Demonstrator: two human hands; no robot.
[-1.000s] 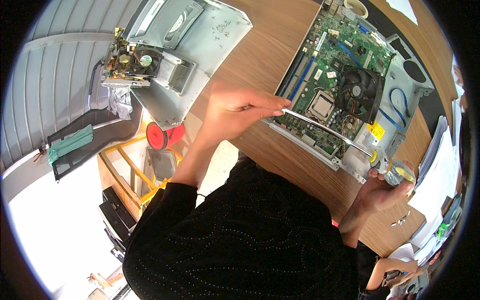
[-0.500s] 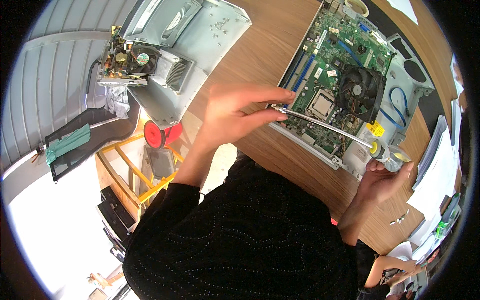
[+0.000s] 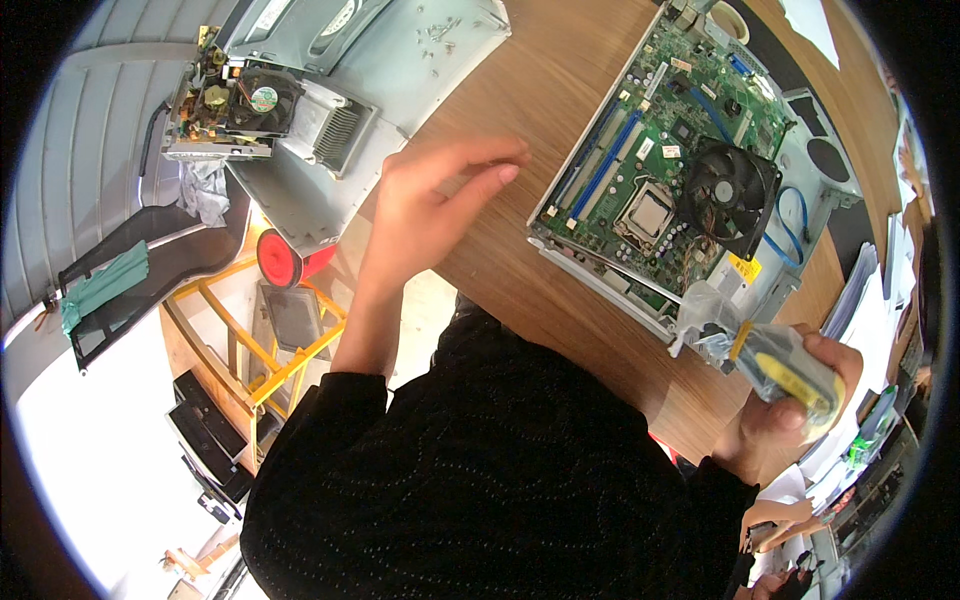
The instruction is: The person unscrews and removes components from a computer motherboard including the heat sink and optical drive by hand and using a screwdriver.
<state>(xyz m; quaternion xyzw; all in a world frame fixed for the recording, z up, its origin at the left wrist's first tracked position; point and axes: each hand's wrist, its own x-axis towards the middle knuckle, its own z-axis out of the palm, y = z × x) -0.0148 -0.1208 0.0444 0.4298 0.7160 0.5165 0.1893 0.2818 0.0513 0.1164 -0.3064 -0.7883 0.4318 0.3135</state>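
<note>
In my right hand (image 3: 800,400) is a screwdriver (image 3: 790,372). Its yellow and dark handle is wrapped in clear plastic, and its long thin shaft reaches over the near edge of the circuit board. My left hand (image 3: 430,205) hovers above the table, left of the board, thumb and index finger pinched together; anything between them is too small to make out. The green motherboard (image 3: 655,130) lies in an open metal computer case (image 3: 800,150). A square processor (image 3: 648,212) sits bare in its socket, beside a black cooling fan (image 3: 728,190).
At the far left, a grey case panel (image 3: 400,80) carries loose screws (image 3: 437,35) and a finned metal block (image 3: 340,135). Next to it stands an opened power unit (image 3: 230,105). Papers (image 3: 850,300) lie at the right. A red round container (image 3: 285,260) is below the table edge.
My left hand has drawn back leftward from the board's edge and its fingertips have come together. The screwdriver's tip has left them, and the tool has turned with its handle nearer me.
</note>
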